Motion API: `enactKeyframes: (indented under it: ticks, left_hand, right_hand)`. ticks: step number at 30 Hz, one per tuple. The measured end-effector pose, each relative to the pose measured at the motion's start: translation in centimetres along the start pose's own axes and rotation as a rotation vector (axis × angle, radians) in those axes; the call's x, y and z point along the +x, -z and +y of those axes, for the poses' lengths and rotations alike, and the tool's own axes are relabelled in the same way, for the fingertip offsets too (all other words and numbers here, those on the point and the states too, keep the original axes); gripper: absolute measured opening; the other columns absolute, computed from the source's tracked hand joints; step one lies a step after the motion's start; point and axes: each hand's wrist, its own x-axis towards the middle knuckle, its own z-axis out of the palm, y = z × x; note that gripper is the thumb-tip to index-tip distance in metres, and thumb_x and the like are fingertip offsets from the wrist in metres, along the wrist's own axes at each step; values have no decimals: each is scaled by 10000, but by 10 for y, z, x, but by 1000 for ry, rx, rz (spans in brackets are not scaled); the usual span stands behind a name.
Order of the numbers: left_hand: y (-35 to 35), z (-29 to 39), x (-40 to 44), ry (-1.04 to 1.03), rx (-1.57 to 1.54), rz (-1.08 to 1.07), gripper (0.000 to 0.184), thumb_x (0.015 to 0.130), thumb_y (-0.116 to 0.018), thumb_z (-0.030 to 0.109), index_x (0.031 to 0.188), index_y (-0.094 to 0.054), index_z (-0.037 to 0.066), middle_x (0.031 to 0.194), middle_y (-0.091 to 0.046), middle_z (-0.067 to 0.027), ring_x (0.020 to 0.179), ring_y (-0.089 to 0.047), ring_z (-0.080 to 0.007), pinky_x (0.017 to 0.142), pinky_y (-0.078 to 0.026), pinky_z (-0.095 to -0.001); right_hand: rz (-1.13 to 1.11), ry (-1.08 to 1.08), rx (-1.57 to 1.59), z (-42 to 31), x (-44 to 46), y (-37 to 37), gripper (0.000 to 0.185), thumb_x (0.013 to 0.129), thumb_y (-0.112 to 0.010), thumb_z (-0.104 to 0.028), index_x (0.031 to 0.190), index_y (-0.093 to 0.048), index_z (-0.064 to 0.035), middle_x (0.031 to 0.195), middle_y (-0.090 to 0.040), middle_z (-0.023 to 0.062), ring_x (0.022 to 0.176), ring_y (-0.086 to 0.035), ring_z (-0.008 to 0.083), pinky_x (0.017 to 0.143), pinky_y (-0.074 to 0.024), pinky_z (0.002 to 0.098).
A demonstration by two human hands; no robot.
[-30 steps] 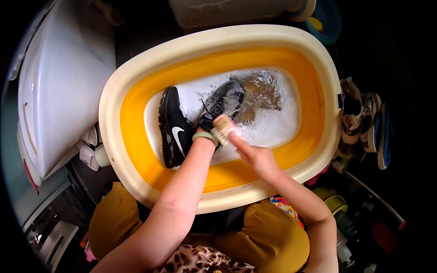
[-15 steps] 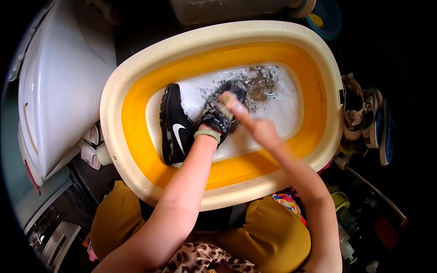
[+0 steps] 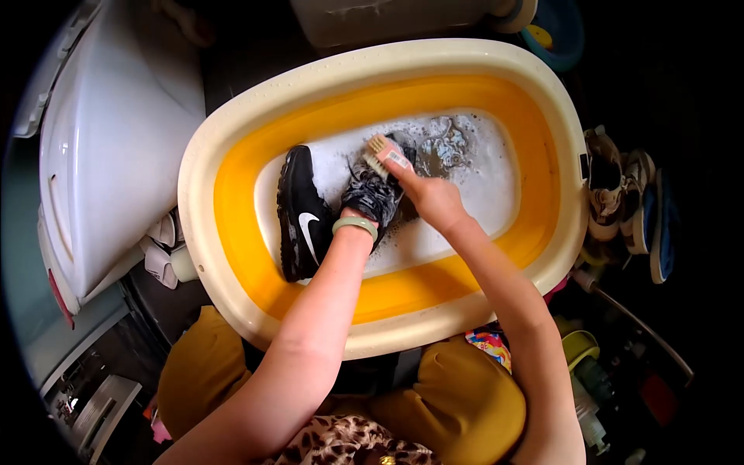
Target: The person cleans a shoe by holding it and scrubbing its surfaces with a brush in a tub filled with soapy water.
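Note:
My left hand (image 3: 358,213) reaches into the opening of a wet black-and-grey sneaker (image 3: 373,194) and holds it from inside, its fingers hidden. My right hand (image 3: 432,200) is closed around a pink scrubbing brush (image 3: 395,157). The brush's pale bristles lie against the upper of that sneaker, near the laces, with foam around them. Beside it, to the left, a second black sneaker (image 3: 294,209) with a white swoosh rests on its side. Both shoes are in a yellow basin (image 3: 248,186) with a cream rim, over shallow sudsy water (image 3: 477,182).
At the left stands a large white glossy tub-like fixture (image 3: 124,139). More shoes (image 3: 632,194) stand by the basin's right side. A blue bowl (image 3: 562,39) sits at the upper right, and a translucent container (image 3: 387,19) is behind the basin. Bottles (image 3: 593,422) lie low on the right.
My right hand has shifted slightly up and left, and the brush, blurred before, now shows sharply on the sneaker's upper. My left hand stays in the sneaker. The whole view has shifted slightly.

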Motion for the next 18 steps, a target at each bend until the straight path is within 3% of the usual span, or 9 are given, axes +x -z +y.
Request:
enactKeyframes:
  ticks: [2, 4, 7, 9, 10, 12, 14, 16, 18]
  left_hand:
    - [-12, -5, 5, 71, -324, 1, 401, 939, -315, 169, 1322, -415, 106, 1367, -431, -113, 1285, -372, -250, 1068, -287, -394]
    - [-12, -12, 2, 140, -386, -71, 413, 945, -306, 168, 1344, -390, 104, 1393, -396, -110, 1301, -351, -242, 1082, -269, -373]
    - [-14, -12, -3, 188, -302, -175, 432, 953, -292, 168, 1376, -351, 102, 1433, -342, -105, 1326, -319, -231, 1102, -241, -341]
    - [-8, -9, 4, 176, -208, -229, 445, 959, -283, 168, 1397, -326, 100, 1459, -307, -102, 1343, -298, -224, 1115, -223, -320]
    - [-1, -6, 6, 128, -61, -253, 452, 962, -279, 168, 1408, -313, 99, 1473, -289, -101, 1351, -287, -220, 1122, -214, -309]
    - [9, 5, 18, 30, 172, -251, 467, 968, -270, 168, 1429, -287, 98, 1499, -254, -97, 1368, -266, -212, 1135, -195, -288]
    - [-11, -2, 23, 69, -404, -12, 474, 967, -263, 150, 1439, -265, 98, 1506, -232, -104, 1368, -264, -219, 1138, -201, -299]
    - [-13, 4, 29, 163, -1141, 106, 392, 947, -384, 223, 1283, -498, 58, 1338, -471, -164, 1251, -434, -255, 1068, -323, -355]
    - [-5, 9, 26, 234, -1158, 75, 402, 936, -353, 193, 1285, -484, 43, 1339, -467, -167, 1256, -427, -257, 1082, -308, -357]
  right_hand:
    - [58, -17, 136, -8, -18, 3, 466, 881, -551, -193, 1308, -483, -365, 702, -624, 159, 587, -618, 335, 524, -491, 421]
    - [117, 35, 353, -27, -55, 8, 485, 872, -561, -167, 1309, -484, -360, 716, -618, 163, 599, -626, 323, 524, -492, 417]
    - [-28, 119, 378, -46, -89, 9, 517, 854, -598, -133, 1307, -497, -361, 717, -616, 170, 559, -608, 311, 514, -489, 391]
    - [-67, 28, 67, -29, -60, -5, 521, 859, -581, -148, 1320, -476, -365, 691, -627, 140, 545, -612, 307, 491, -481, 413]
    - [68, 48, 92, -6, -36, -25, 524, 867, -555, -170, 1335, -445, -379, 641, -619, 111, 522, -607, 308, 471, -479, 425]
    - [-4, -4, -117, 7, -3, 0, 578, 845, -479, -126, 1345, -402, -405, 655, -633, 108, 566, -627, 314, 497, -482, 447]
    - [116, -83, 38, 23, 3, 6, 473, 909, -457, -200, 1332, -415, -408, 715, -643, 158, 637, -631, 345, 562, -482, 453]
    - [250, -226, 124, 48, -9, 3, 435, 931, -461, -250, 1332, -409, -410, 763, -648, 173, 685, -628, 364, 600, -474, 456]
    - [249, -447, 149, 74, -26, 3, 379, 929, -503, -275, 1300, -488, -347, 888, -666, 154, 786, -640, 340, 687, -487, 429]
